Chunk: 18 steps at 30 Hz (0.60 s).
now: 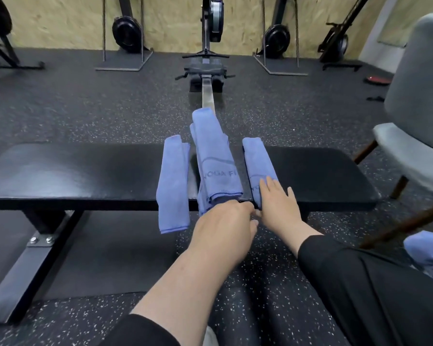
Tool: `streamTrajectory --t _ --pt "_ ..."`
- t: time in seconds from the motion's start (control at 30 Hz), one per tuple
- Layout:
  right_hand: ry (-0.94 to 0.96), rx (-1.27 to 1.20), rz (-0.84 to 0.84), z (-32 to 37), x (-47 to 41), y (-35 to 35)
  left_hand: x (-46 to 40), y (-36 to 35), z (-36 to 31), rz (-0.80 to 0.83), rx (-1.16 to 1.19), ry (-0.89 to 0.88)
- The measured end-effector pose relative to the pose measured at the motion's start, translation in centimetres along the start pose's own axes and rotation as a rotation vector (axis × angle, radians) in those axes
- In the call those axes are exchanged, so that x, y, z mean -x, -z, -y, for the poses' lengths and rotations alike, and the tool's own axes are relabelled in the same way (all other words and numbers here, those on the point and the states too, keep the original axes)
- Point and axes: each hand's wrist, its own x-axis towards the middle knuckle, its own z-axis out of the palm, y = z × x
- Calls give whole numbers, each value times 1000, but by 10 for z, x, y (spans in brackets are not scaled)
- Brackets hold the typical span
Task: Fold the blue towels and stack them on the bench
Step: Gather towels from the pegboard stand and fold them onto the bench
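Blue towels overhang bench edge; right hand flat, left hand grip unclear.

Gym, by every sign. Black speckled rubber flooring is running wall to wall. A rowing machine is standing straight ahead, its rail pointing toward a padded black workout bench on a steel frame. More flywheel machines are leaning upright against the chipboard wall, stored on end. A grey upholstered chair is sitting at the right edge. Blue towels printed with "YOGA FI…" are lying across the bench.
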Motion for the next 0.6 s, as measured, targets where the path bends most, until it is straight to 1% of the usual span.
streamTrajectory --t 0.07,0.1,0.2,0.33,0.47,0.5,0.6 --pt "31 25 -58 -4 1 -1 -1 1 -2 -1 4 -3" --pt "42 -7 -81 -5 1 2 -1 1 -4 -3 1 -6" --pt "-71 -247 -122 -13 8 32 -3 2 -13 3 1 5" --pt "-87 -444 -175 -45 38 97 -5 5 -30 -37 73 -12" --pt "-58 -621 -106 -76 102 173 -11 5 -51 -107 291 -75" --pt "-41 -659 -88 -82 120 189 -11 4 -59 -87 344 -100" --pt "-9 -795 -39 -95 174 223 -8 -3 -87 37 496 -154"
